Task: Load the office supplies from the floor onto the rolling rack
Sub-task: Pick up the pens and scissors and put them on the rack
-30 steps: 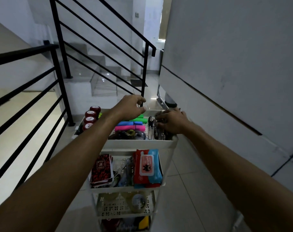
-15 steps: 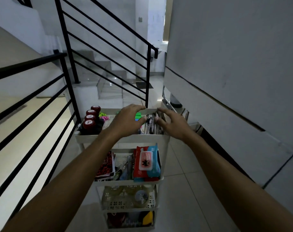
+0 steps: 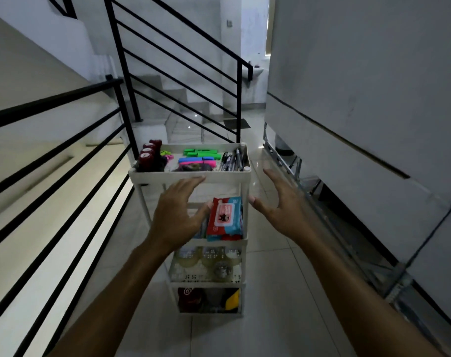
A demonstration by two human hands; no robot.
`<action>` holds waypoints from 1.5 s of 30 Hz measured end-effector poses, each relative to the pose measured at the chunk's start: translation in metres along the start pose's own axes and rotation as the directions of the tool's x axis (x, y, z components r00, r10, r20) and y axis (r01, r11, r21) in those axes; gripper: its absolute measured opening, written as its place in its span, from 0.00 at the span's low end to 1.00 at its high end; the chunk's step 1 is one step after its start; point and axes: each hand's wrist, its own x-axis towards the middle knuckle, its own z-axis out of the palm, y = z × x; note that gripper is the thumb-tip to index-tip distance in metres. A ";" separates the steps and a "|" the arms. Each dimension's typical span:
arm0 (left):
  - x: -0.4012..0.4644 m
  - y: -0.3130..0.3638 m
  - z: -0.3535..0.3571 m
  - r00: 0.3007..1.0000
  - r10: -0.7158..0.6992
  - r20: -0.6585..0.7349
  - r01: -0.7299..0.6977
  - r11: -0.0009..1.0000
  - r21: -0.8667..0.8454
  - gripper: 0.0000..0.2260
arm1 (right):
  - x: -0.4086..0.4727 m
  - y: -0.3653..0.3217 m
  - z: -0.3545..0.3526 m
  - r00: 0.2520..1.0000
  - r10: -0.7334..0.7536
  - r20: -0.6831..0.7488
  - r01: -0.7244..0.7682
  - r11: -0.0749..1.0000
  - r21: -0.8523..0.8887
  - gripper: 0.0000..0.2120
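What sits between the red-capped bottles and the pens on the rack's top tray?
Head view: between the red-capped bottles and the pens on the top tray lie green, blue and pink highlighters, plus small bright clips.

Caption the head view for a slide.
Both open hands, left and right, hover before the loaded rolling rack.

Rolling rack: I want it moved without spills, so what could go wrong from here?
The rolling rack stands tall and narrow, and neither the left hand nor the right hand grips it; a push could tip it. The pens lie loose on top. The wipes pack overhangs its shelf and may slide out.
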 end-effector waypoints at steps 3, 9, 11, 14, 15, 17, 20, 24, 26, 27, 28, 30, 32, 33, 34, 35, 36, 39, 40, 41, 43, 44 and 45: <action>-0.039 -0.002 0.010 0.998 -0.019 0.066 0.019 1.000 -0.005 0.28 | -0.044 0.005 0.018 0.999 0.041 0.021 -0.042 0.998 0.056 0.42; -0.132 -0.008 0.022 0.992 -0.003 0.128 0.017 0.994 -0.109 0.30 | -0.155 0.011 0.050 0.995 0.086 0.041 -0.088 0.994 0.066 0.42; -0.171 -0.011 0.022 0.991 -0.010 0.137 0.029 0.990 -0.139 0.31 | -0.197 0.010 0.060 0.996 0.086 0.026 -0.088 0.993 0.081 0.42; -0.234 -0.017 0.019 0.991 0.003 0.132 0.019 0.986 -0.165 0.31 | -0.260 0.005 0.075 0.995 0.101 0.009 -0.101 0.993 0.059 0.42; -0.257 -0.018 0.017 0.990 0.017 0.141 0.007 0.986 -0.169 0.30 | -0.286 0.002 0.081 0.994 0.112 -0.008 -0.111 0.992 0.055 0.42; -0.294 -0.020 0.012 0.990 0.047 0.132 -0.024 0.986 -0.168 0.30 | -0.330 -0.005 0.092 0.992 0.123 -0.021 -0.122 0.991 0.056 0.41; -0.340 -0.021 0.006 0.988 0.055 0.141 -0.034 0.988 -0.148 0.29 | -0.386 -0.012 0.101 0.989 0.149 -0.020 -0.147 0.986 0.074 0.40; -0.379 -0.028 0.005 0.981 0.045 0.187 -0.019 0.990 -0.139 0.29 | -0.425 -0.010 0.105 0.978 0.204 0.030 -0.206 0.976 0.069 0.41; -0.388 -0.033 0.011 0.977 0.052 0.207 -0.022 0.989 -0.146 0.28 | -0.434 -0.001 0.106 0.973 0.227 0.039 -0.228 0.972 0.052 0.41; -0.391 -0.036 0.017 0.972 0.051 0.228 -0.016 0.988 -0.151 0.28 | -0.438 0.007 0.106 0.970 0.238 0.048 -0.240 0.970 0.038 0.40; -0.394 -0.039 0.024 0.967 0.044 0.251 -0.006 0.988 -0.152 0.28 | -0.442 0.015 0.107 0.967 0.246 0.059 -0.248 0.969 0.021 0.40; -0.397 -0.048 0.040 0.958 0.028 0.287 0.012 0.990 -0.138 0.28 | -0.447 0.035 0.112 0.960 0.263 0.094 -0.262 0.965 -0.027 0.40; -0.400 -0.060 0.062 0.949 -0.012 0.314 0.052 0.991 -0.120 0.28 | -0.451 0.061 0.122 0.948 0.282 0.149 -0.270 0.958 -0.094 0.39; -0.404 -0.068 0.073 0.942 -0.036 0.334 0.078 0.990 -0.114 0.28 | -0.454 0.075 0.130 0.939 0.293 0.182 -0.274 0.954 -0.123 0.39; -0.408 -0.075 0.084 0.934 -0.050 0.353 0.095 0.989 -0.111 0.27 | -0.458 0.088 0.138 0.928 0.304 0.214 -0.278 0.950 -0.141 0.39; -0.413 -0.083 0.097 0.923 -0.065 0.379 0.114 0.988 -0.109 0.27 | -0.463 0.102 0.149 0.913 0.324 0.248 -0.294 0.944 -0.151 0.38; -0.417 -0.092 0.112 0.911 -0.083 0.403 0.136 0.985 -0.105 0.26 | -0.466 0.116 0.159 0.896 0.349 0.276 -0.316 0.936 -0.158 0.38; -0.434 -0.111 0.149 0.858 -0.134 0.497 0.202 0.975 -0.087 0.26 | -0.480 0.151 0.188 0.837 0.423 0.346 -0.374 0.905 -0.202 0.38; -0.441 -0.118 0.162 0.837 -0.144 0.528 0.216 0.973 -0.077 0.26 | -0.485 0.162 0.198 0.819 0.435 0.375 -0.375 0.899 -0.225 0.37; -0.447 -0.124 0.175 0.817 -0.156 0.555 0.230 0.971 -0.066 0.26 | -0.489 0.174 0.207 0.800 0.442 0.405 -0.368 0.896 -0.250 0.37; -0.460 -0.137 0.202 0.773 -0.186 0.606 0.269 0.962 -0.048 0.26 | -0.500 0.199 0.228 0.748 0.463 0.477 -0.352 0.884 -0.307 0.38; -0.466 -0.142 0.213 0.754 -0.198 0.627 0.286 0.957 -0.041 0.26 | -0.505 0.209 0.236 0.722 0.474 0.505 -0.340 0.878 -0.337 0.38; -0.472 -0.149 0.225 0.734 -0.211 0.646 0.303 0.952 -0.033 0.26 | -0.511 0.220 0.246 0.696 0.480 0.535 -0.320 0.873 -0.368 0.39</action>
